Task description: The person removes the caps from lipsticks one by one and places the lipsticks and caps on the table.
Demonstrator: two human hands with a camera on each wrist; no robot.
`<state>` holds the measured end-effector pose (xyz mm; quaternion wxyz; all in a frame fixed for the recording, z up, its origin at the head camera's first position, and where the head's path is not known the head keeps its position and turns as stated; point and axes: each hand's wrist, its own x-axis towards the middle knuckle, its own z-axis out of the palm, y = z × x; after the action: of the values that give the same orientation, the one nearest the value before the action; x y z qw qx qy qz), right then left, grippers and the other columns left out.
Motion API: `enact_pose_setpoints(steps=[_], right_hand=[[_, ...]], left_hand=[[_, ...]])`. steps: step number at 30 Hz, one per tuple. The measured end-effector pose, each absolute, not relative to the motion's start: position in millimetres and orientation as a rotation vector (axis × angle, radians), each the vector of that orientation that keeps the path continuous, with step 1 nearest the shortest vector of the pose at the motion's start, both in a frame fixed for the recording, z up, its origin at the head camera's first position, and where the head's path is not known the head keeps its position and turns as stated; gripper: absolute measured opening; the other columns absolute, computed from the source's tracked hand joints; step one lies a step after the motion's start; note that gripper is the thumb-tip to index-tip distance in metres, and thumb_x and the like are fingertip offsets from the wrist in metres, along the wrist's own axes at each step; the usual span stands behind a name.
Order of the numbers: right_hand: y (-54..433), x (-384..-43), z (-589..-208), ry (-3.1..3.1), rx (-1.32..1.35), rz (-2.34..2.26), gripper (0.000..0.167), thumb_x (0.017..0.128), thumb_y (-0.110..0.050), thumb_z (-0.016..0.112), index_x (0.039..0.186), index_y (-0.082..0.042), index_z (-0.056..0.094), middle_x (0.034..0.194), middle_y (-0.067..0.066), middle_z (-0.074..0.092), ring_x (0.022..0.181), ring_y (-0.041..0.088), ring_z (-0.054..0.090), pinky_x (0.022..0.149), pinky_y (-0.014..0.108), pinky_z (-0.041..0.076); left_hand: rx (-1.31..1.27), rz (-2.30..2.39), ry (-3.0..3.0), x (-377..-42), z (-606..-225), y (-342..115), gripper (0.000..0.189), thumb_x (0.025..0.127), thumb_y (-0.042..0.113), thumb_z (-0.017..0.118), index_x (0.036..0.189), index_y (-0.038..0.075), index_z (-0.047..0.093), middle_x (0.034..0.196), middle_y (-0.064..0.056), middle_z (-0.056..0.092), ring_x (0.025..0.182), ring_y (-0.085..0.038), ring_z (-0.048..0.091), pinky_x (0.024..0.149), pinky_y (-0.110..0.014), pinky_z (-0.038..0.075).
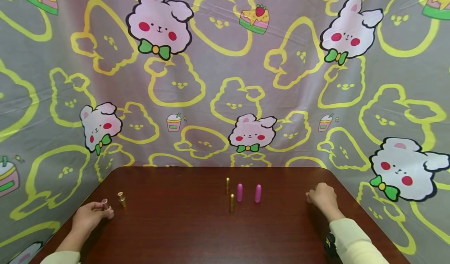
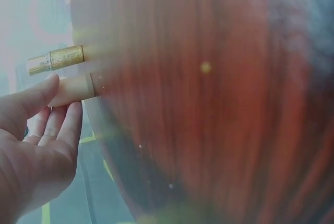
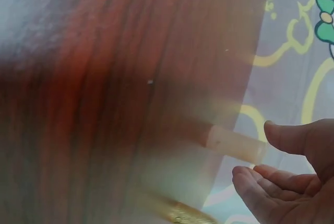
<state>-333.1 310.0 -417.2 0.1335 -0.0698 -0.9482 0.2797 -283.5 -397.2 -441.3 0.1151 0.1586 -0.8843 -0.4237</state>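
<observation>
We see a grey cloth (image 1: 211,70) printed with rabbits behind a dark brown table (image 1: 175,229). Our left hand (image 1: 88,218), at the table's left side, pinches a pinkish tube (image 1: 105,204) between thumb and fingers, just beside a gold tube (image 1: 122,200). At the right side, our right hand (image 1: 323,197) holds thumb and fingers parted at the end of a pale tube (image 3: 234,144); we cannot tell whether they touch it. Between our hands, well apart from both, stand two pink bullets (image 1: 240,192) (image 1: 258,193) and two slimmer gold bullets (image 1: 232,203) (image 1: 227,186).
</observation>
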Motion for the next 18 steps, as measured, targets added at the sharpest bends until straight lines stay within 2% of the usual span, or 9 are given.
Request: enact_pose_setpoints(steps=[3,5,7,9,12,16,18], right_hand=[[306,-333,-412,-2.743,-0.188,0.806,0.033,0.084,-0.01,0.066,0.052,-0.005,0.06,0.047,0.002,0.054,0.047,0.018,0.049,0.045,0.033,0.037],[303,-333,-408,-2.752,-0.189,0.801,0.031,0.085,-0.012,0.068,0.057,-0.001,0.062,0.049,0.004,0.057,0.049,0.019,0.052,0.047,0.035,0.041],[299,-332,-404,-2.764,-0.203,0.812,0.025,0.087,-0.014,0.069,0.072,0.006,0.065,0.053,0.006,0.06,0.052,0.02,0.055,0.05,0.041,0.045],[294,-333,-400,-2.766,-0.211,0.815,0.028,0.088,-0.015,0.068,0.089,0.012,0.063,0.055,0.009,0.061,0.053,0.024,0.057,0.053,0.045,0.047],[285,-334,-398,-2.737,-0.198,0.767,0.041,0.088,-0.016,0.069,0.108,0.018,0.057,0.075,0.024,0.066,0.067,0.038,0.063,0.06,0.052,0.05],[271,-336,-398,-2.697,-0.144,0.707,0.05,0.086,-0.017,0.071,0.115,0.02,0.055,0.106,0.037,0.06,0.089,0.05,0.06,0.072,0.056,0.051],[264,-337,-397,-2.693,-0.126,0.721,0.05,0.086,-0.018,0.071,0.117,0.019,0.055,0.108,0.036,0.06,0.092,0.05,0.06,0.074,0.057,0.05]], left_hand=[[0.465,-1.251,-2.592,-284,-442,-398,0.047,0.078,0.016,0.079,0.102,-0.018,0.058,0.093,-0.026,0.065,0.094,-0.043,0.055,0.073,-0.043,0.044],[0.463,-1.246,-2.59,-284,-442,-399,0.045,0.078,0.016,0.079,0.101,-0.018,0.059,0.096,-0.026,0.064,0.094,-0.042,0.055,0.072,-0.041,0.044],[0.457,-1.253,-2.588,-284,-442,-400,0.044,0.078,0.016,0.079,0.1,-0.017,0.06,0.096,-0.025,0.064,0.091,-0.039,0.056,0.07,-0.038,0.043],[0.454,-1.259,-2.583,-284,-443,-401,0.042,0.078,0.016,0.079,0.098,-0.017,0.062,0.093,-0.022,0.065,0.086,-0.033,0.057,0.068,-0.035,0.042],[0.452,-1.267,-2.582,-285,-442,-402,0.038,0.077,0.015,0.08,0.094,-0.015,0.063,0.089,-0.017,0.066,0.08,-0.025,0.056,0.067,-0.034,0.041],[0.46,-1.269,-2.585,-285,-441,-401,0.036,0.075,0.017,0.081,0.09,-0.012,0.065,0.087,-0.016,0.066,0.08,-0.025,0.055,0.067,-0.035,0.041],[0.463,-1.265,-2.583,-284,-441,-400,0.036,0.075,0.017,0.082,0.089,-0.012,0.065,0.087,-0.016,0.066,0.081,-0.026,0.055,0.067,-0.035,0.041]])
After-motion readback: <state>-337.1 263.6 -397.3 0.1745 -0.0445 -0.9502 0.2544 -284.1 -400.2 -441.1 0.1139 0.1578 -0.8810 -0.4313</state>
